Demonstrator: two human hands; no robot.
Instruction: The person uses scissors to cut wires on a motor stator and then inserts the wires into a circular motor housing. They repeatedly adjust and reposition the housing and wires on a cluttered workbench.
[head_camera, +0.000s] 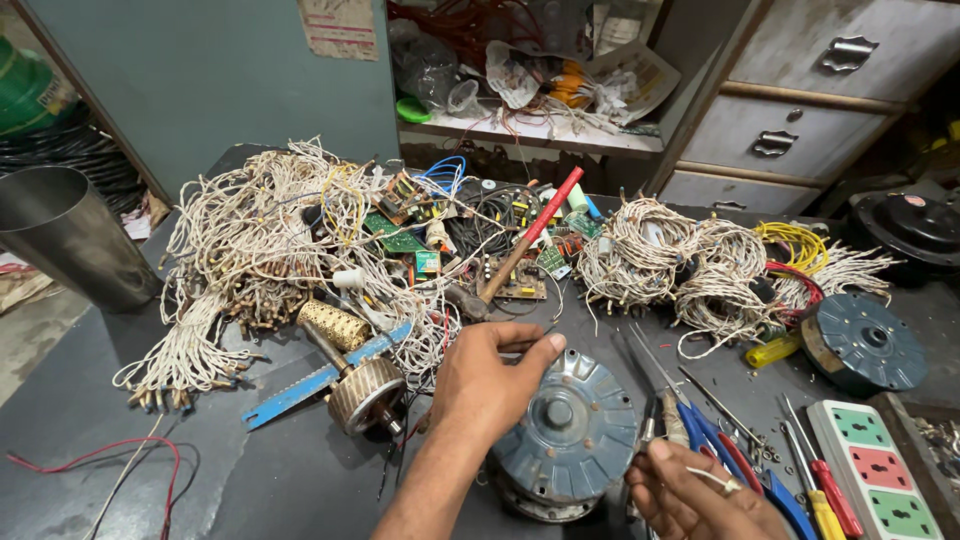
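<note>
A round blue-grey fan motor (567, 432) lies on the dark workbench near the front. My left hand (487, 382) rests on its upper left rim, thumb and forefinger pinched on a thin wire or small tool (522, 347). My right hand (690, 492) is at the motor's lower right edge, its fingers closed on a thin white wire (712, 477). Blue- and red-handled pliers (712, 440) lie just right of the motor.
Heaps of white winding wire (270, 235) and circuit boards (400, 235) cover the back of the bench. A hammer (520, 250), a rotor on a shaft (363, 392), a blue bar (320, 378), a second motor (865, 342), screwdrivers (820, 480), a socket strip (880, 470) and a steel cylinder (60, 235) stand around.
</note>
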